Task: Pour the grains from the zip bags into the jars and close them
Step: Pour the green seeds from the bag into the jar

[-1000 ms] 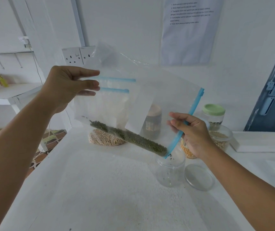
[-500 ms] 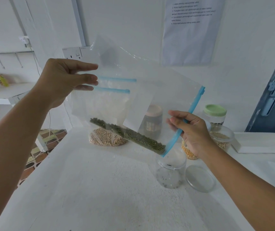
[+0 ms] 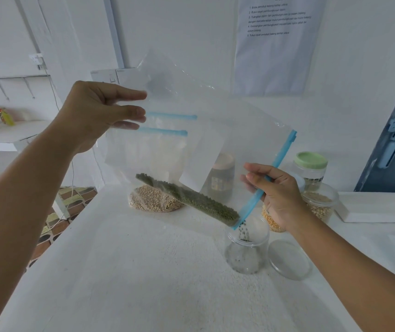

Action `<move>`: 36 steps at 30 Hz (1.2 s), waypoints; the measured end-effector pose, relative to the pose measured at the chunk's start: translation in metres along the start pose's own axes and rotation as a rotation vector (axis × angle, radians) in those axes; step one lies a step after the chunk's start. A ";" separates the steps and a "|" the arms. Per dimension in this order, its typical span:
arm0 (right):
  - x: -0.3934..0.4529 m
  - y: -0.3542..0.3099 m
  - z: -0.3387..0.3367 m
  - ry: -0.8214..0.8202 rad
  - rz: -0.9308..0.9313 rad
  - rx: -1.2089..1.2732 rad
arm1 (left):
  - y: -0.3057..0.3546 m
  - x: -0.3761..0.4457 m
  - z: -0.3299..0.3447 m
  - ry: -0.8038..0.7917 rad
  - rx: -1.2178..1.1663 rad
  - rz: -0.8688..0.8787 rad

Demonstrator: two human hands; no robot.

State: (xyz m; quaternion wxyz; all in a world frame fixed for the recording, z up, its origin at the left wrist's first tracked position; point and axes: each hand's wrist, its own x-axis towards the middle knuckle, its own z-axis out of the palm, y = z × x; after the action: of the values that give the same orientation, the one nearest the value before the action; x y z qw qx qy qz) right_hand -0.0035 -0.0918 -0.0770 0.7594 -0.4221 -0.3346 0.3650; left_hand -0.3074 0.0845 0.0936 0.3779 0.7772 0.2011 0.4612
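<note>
Clear blue-zippered plastic bag (image 3: 215,130) of green grains (image 3: 191,202) slanting upper-left to lower-right, pinched by left hand (image 3: 98,111) and right hand (image 3: 273,195), mouth over open clear jar (image 3: 246,248).

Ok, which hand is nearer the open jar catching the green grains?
Right. The right hand pinches the bag's blue zip just above the open jar; the left hand holds the far corner, up high.
</note>
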 end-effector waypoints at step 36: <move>0.001 0.004 -0.004 -0.004 0.008 0.008 | 0.008 -0.004 0.002 -0.046 0.016 -0.025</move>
State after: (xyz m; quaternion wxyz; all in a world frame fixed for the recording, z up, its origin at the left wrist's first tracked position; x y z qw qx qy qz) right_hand -0.0006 -0.0913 -0.0822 0.7590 -0.4194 -0.3330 0.3703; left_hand -0.3079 0.0757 0.0970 0.3819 0.7880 0.2057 0.4370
